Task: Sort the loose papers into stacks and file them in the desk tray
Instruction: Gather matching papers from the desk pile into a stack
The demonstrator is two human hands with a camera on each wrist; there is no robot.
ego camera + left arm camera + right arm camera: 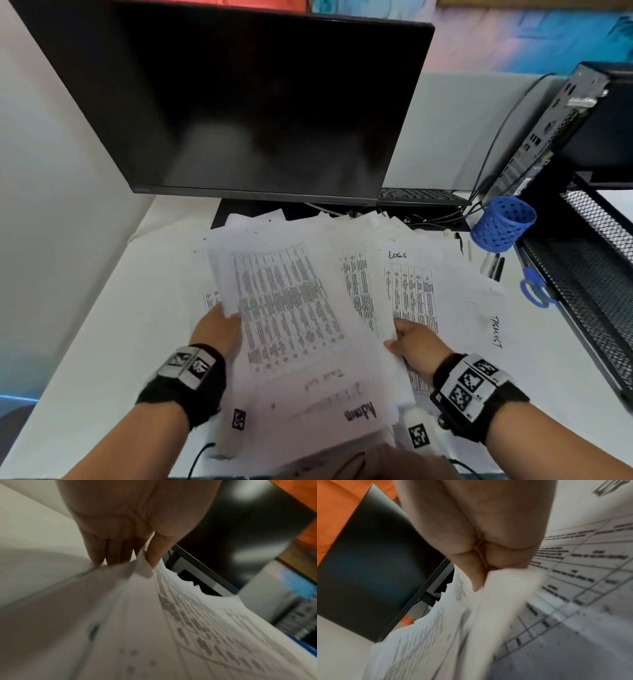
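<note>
fingers (109,550) and thumb of the left hand (219,334) pinch the stack of papers (301,329) at its left edge; the right hand (416,344) grips the right edge, seemingly pinched. the stack hangs above loose sheets (428,284) on the white desk (113,308), before a dark monitor (239,102). a black mesh tray (589,274) stands at the right.

left hand (135,524) pinching papers (154,615), monitor (240,527)
</note>
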